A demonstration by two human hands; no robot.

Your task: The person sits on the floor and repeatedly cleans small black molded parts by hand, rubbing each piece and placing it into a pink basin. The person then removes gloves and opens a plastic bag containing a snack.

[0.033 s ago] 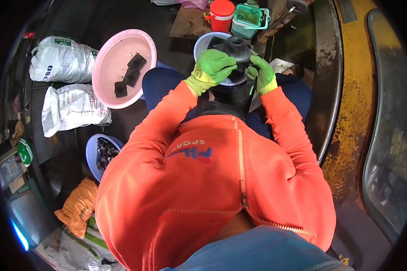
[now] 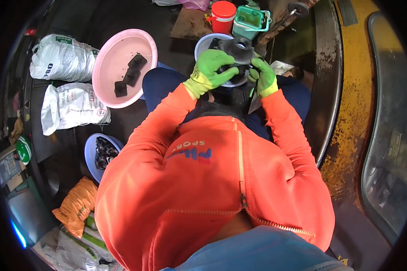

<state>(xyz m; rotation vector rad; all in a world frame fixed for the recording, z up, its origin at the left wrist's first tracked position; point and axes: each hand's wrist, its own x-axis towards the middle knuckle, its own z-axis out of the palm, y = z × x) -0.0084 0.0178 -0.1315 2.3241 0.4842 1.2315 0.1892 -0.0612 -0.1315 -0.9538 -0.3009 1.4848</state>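
Observation:
Both my hands wear green and yellow gloves. Between them is a black, flared piece [image 2: 236,53] that looks like rubber, with a round neck at its far end. My left hand [image 2: 212,68] grips its left side, thumb at the near edge and fingers over the top. At the right edge of the piece, my right hand [image 2: 264,74] has its fingers bent in and pressed against it; whether they hold anything else is hidden. Beneath the piece stands a pale blue basin [image 2: 201,45] with more black parts in it, mostly covered by my hands.
To the left, a pink basin [image 2: 105,67] holds several square black pieces. Behind my left elbow sits a blue basin [image 2: 90,156] of dark scraps. White sacks [image 2: 63,56] lie at the far left. A red bucket [image 2: 222,20] and a green container [image 2: 246,29] stand beyond my hands.
The black piece has tilted, and its round neck now shows more plainly, a little farther right. My left thumb and fingers have spread slightly around its near edge.

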